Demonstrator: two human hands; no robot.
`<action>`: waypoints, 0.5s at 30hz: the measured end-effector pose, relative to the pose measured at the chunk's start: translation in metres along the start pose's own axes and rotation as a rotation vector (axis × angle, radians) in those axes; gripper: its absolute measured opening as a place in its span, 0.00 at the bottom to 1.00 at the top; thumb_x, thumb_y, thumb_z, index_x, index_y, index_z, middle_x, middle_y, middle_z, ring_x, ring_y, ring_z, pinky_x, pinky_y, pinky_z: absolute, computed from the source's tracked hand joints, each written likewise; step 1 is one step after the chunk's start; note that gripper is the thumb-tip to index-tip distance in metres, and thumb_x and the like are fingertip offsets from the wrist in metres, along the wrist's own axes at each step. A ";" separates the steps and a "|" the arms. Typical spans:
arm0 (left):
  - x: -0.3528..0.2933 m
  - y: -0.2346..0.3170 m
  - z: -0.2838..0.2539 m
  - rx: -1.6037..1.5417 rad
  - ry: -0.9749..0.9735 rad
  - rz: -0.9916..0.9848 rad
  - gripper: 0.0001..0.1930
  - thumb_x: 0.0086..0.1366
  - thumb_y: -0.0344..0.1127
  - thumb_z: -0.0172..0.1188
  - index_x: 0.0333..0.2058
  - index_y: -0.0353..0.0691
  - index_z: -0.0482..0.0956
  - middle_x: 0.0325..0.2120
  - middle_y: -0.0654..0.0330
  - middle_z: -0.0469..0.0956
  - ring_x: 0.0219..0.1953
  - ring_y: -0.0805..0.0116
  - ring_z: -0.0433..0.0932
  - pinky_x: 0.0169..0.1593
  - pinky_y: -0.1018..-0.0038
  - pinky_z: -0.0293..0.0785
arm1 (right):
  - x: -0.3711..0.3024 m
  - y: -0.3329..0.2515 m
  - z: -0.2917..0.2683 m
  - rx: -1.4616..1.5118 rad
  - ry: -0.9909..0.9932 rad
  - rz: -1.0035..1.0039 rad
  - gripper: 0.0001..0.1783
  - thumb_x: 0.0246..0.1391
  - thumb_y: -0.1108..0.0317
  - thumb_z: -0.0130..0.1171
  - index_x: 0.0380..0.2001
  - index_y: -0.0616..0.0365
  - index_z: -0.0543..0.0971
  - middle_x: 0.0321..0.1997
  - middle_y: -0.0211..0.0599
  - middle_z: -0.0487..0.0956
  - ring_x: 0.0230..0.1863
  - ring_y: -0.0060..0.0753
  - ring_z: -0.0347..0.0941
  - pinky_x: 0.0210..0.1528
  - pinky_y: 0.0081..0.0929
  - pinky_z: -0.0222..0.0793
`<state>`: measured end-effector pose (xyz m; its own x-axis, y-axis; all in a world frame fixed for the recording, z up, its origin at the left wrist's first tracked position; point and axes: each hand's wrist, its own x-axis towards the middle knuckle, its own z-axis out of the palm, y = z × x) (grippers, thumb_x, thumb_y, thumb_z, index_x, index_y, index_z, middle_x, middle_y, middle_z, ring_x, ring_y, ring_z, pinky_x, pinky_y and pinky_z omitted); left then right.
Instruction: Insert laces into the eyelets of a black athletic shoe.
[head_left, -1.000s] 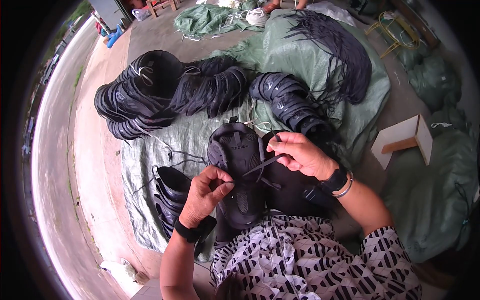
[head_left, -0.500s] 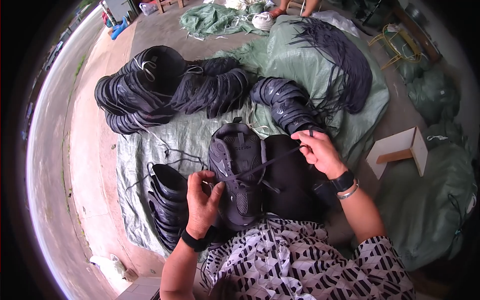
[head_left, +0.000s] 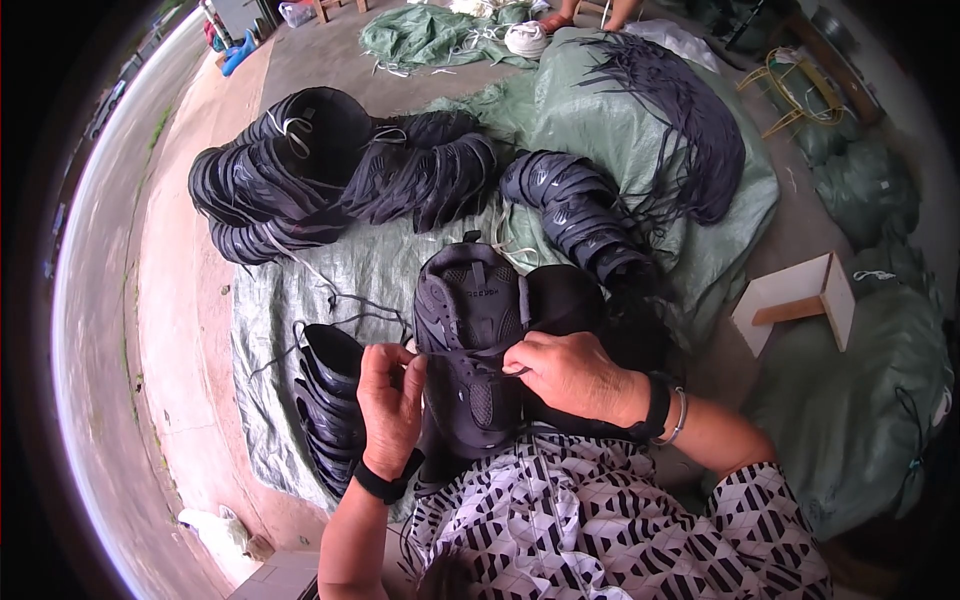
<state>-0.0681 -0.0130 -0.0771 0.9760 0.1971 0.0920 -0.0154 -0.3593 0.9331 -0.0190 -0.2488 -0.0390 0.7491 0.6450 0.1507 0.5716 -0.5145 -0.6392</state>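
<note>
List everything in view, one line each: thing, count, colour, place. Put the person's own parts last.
shoe upper: one, black, on the lap under both hands
lace: one, black, across the shoe upper between the hands
stacks of shoe uppers: several, black, on the tarp ahead
small stack of uppers: one, black, beside the left hand
bundle of laces: one, black, upper right on the tarp
tarp: one, green, spread on the floor
small stool: one, pale wood, tipped over at right
sacks: several, green, far right
left hand: pinching the lace end, black wristband
right hand: on the shoe upper, black watch and bracelet
</note>
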 end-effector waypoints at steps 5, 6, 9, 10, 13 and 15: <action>0.015 0.022 0.003 -0.487 -0.091 -0.217 0.05 0.63 0.28 0.56 0.35 0.41 0.68 0.24 0.68 0.69 0.23 0.84 0.64 0.26 0.87 0.59 | 0.006 -0.008 0.004 -0.002 -0.024 0.067 0.07 0.47 0.68 0.61 0.28 0.57 0.74 0.29 0.36 0.73 0.28 0.41 0.76 0.30 0.33 0.73; 0.017 0.025 0.004 -0.574 -0.102 -0.318 0.05 0.64 0.29 0.55 0.37 0.42 0.68 0.23 0.69 0.69 0.22 0.85 0.63 0.25 0.88 0.58 | 0.007 -0.007 0.004 0.000 -0.048 0.057 0.07 0.47 0.68 0.61 0.28 0.57 0.74 0.29 0.36 0.73 0.29 0.42 0.76 0.30 0.34 0.73; 0.019 0.020 0.003 -0.638 -0.126 -0.392 0.05 0.64 0.31 0.51 0.38 0.42 0.68 0.22 0.69 0.68 0.20 0.84 0.62 0.23 0.87 0.57 | 0.007 -0.004 0.005 0.067 -0.051 0.078 0.08 0.48 0.69 0.61 0.28 0.59 0.73 0.29 0.38 0.73 0.30 0.43 0.76 0.31 0.35 0.72; 0.020 0.020 0.003 -0.639 -0.126 -0.392 0.05 0.64 0.31 0.51 0.38 0.42 0.68 0.22 0.69 0.68 0.20 0.84 0.62 0.23 0.87 0.57 | 0.006 -0.004 0.006 0.133 -0.031 0.110 0.08 0.49 0.69 0.61 0.28 0.60 0.73 0.29 0.40 0.74 0.30 0.44 0.75 0.31 0.35 0.72; 0.022 0.017 0.005 -0.720 -0.098 -0.467 0.04 0.64 0.31 0.50 0.38 0.43 0.68 0.21 0.70 0.66 0.18 0.84 0.59 0.22 0.85 0.55 | 0.003 -0.002 0.007 0.409 0.105 0.235 0.07 0.52 0.70 0.58 0.29 0.62 0.72 0.26 0.42 0.75 0.29 0.47 0.75 0.30 0.36 0.70; 0.021 0.012 0.005 -0.808 -0.102 -0.491 0.04 0.64 0.30 0.50 0.38 0.43 0.68 0.20 0.70 0.65 0.18 0.84 0.57 0.22 0.84 0.54 | -0.004 0.001 0.005 0.325 0.060 0.221 0.07 0.53 0.70 0.56 0.28 0.62 0.71 0.23 0.42 0.74 0.27 0.48 0.75 0.28 0.37 0.70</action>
<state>-0.0466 -0.0182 -0.0657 0.9271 0.0640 -0.3694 0.2934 0.4897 0.8210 -0.0229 -0.2496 -0.0439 0.8662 0.4994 0.0202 0.2656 -0.4256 -0.8650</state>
